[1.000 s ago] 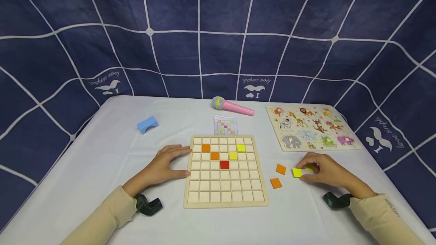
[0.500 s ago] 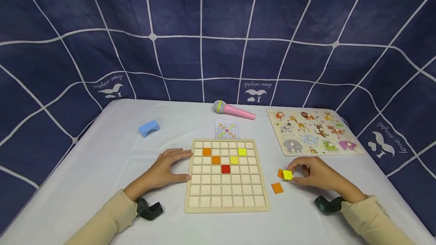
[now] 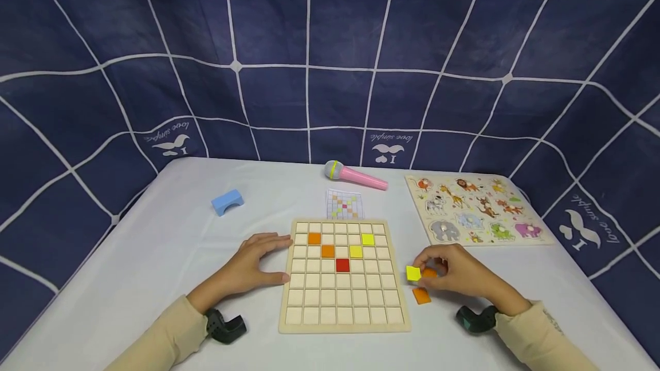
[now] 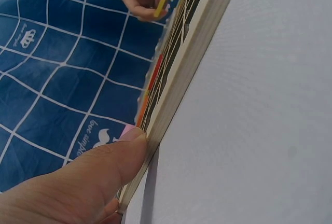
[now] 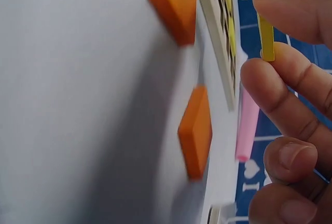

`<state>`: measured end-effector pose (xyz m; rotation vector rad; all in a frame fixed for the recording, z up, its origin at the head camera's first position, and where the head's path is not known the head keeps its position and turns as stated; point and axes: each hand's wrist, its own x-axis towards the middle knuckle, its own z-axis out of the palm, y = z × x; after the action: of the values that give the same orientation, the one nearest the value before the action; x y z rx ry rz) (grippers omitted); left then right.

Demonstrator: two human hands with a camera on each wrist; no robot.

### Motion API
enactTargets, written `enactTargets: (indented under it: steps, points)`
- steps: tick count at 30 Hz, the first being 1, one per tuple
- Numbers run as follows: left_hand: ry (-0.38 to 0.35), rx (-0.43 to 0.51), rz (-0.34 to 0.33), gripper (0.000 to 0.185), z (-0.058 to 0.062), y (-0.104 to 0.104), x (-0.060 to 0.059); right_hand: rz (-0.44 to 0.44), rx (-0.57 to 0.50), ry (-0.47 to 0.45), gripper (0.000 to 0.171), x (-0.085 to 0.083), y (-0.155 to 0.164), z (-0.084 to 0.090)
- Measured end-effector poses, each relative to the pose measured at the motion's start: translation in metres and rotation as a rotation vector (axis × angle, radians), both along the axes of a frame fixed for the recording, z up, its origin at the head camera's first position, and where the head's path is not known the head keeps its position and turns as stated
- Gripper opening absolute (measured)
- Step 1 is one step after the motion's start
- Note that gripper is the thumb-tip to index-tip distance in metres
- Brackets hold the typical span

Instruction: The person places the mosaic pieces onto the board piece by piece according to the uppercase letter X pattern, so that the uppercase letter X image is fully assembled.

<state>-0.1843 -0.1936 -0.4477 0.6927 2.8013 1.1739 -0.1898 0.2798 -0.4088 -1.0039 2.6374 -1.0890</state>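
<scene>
Sleeves [image 3: 154,339] enter along the bottom edge of the frame, left and right; a loose orange tile [image 3: 421,296] lies on the table [image 3: 448,351] right of centre; just above it in the frame hangs the right hand [image 3: 461,271], pinching a yellow tile [image 3: 413,273] between its fingers, the spare ones curled in the right wrist view; this tile is clear of the table, looks square with no marked long axis, and shows its flat face upward; a second orange tile [image 3: 429,272] is partly hidden by those fingers.

The relation that counts: the grid board [image 3: 344,328] lies to the left of the yellow tile, its right rim just beside it; the right hand points leftward, its forearm slanting in from the lower right; at the board's left rim the left hand [image 3: 239,268] rests, thumb and forefinger straight and spread; in the cells sit a red tile [image 3: 342,265], two orange and two yellow; beyond are an animal puzzle [image 3: 488,205], a pattern card [image 3: 345,204] and a pink microphone [image 3: 357,175].
</scene>
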Motion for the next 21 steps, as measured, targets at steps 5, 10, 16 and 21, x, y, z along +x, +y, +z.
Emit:
enactTargets:
  steps: [5,10,16,21]
  points:
    - [0.005,-0.006,-0.003,0.073,0.0,0.0,0.001,0.001,0.0,-0.034,0.022,-0.001,-0.013,0.0]
    - [-0.008,-0.007,0.006,0.074,-0.002,0.0,0.0,0.028,-0.015,-0.047,0.02,-0.004,-0.024,-0.001]
    - [-0.003,-0.013,0.005,0.074,-0.004,-0.001,0.0,0.069,-0.022,-0.009,0.018,-0.006,-0.037,-0.003]
    - [-0.003,-0.011,0.004,0.075,-0.005,0.0,-0.001,0.074,-0.017,-0.004,0.018,-0.007,-0.05,-0.002]
